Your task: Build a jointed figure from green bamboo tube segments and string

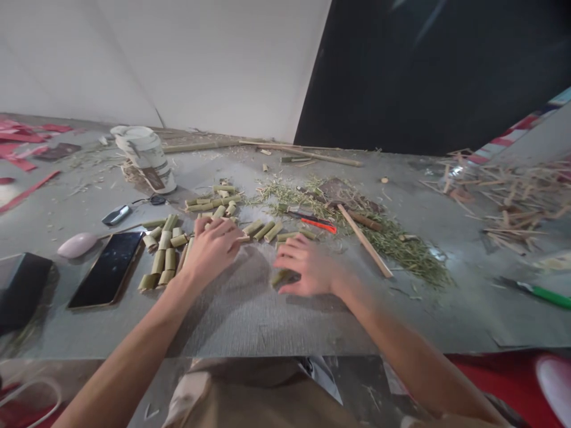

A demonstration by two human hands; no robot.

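Note:
Short cut pieces of green, bamboo-like stalk [170, 259] lie in a loose cluster beside my left hand [212, 244]. That hand rests palm down, fingers bent over the pieces; whatever is under the fingertips is hidden. Several more pieces [264, 230] lie in a row between my hands. My right hand [307, 266] spreads its fingers low over the table, slightly blurred. One stalk piece [281, 277] shows beneath it, between thumb and fingers; I cannot tell if it is gripped. Beyond the right hand lies a red-and-black cutter knife [319, 223].
Green shavings [401, 252] surround a hammer [363, 238] at right. A phone [107, 269], a pink spoon-shaped object [78, 244] and a black box [24, 288] lie left. A white bucket [151, 156] stands behind. Thin sticks [521, 202] and a green-handled tool [551, 295] lie far right.

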